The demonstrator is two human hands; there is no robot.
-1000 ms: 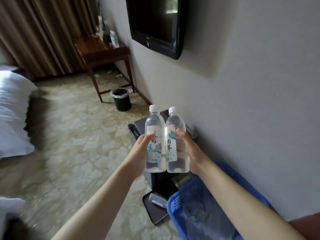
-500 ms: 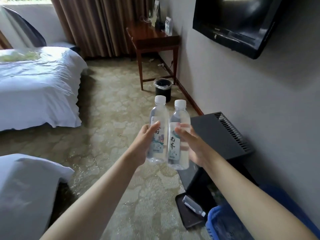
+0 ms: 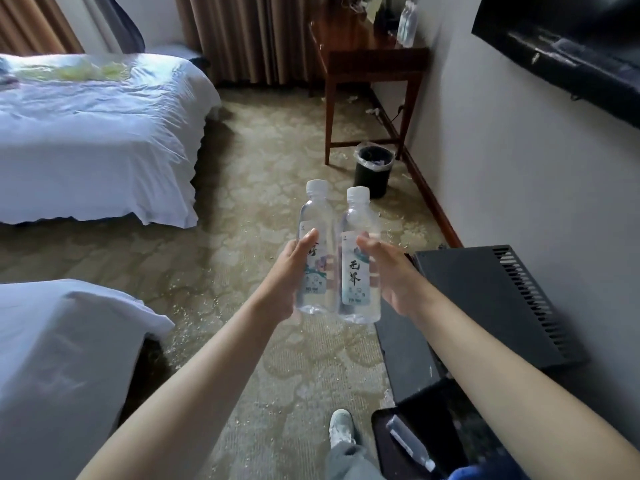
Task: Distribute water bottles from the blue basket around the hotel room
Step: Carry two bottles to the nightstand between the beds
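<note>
Bottles (image 3: 337,258) upright over open carpet (image 3: 263,161)

Blue basket (image 3: 485,474): only a corner shows at the bottom edge.
Television (image 3: 568,50): cut off by the top and right edges.
Items on the far surface (image 3: 374,46): too small and blurred to tell.
Left hand (image 3: 289,282): fingers hidden behind its bottle (image 3: 313,251).

A single head-worn camera looks forward and down along the carpeted floor (image 3: 249,174), close over both outstretched forearms, toward the far curtain (image 3: 249,36), beds (image 3: 86,133) at left, wall (image 3: 519,161) at right.
</note>
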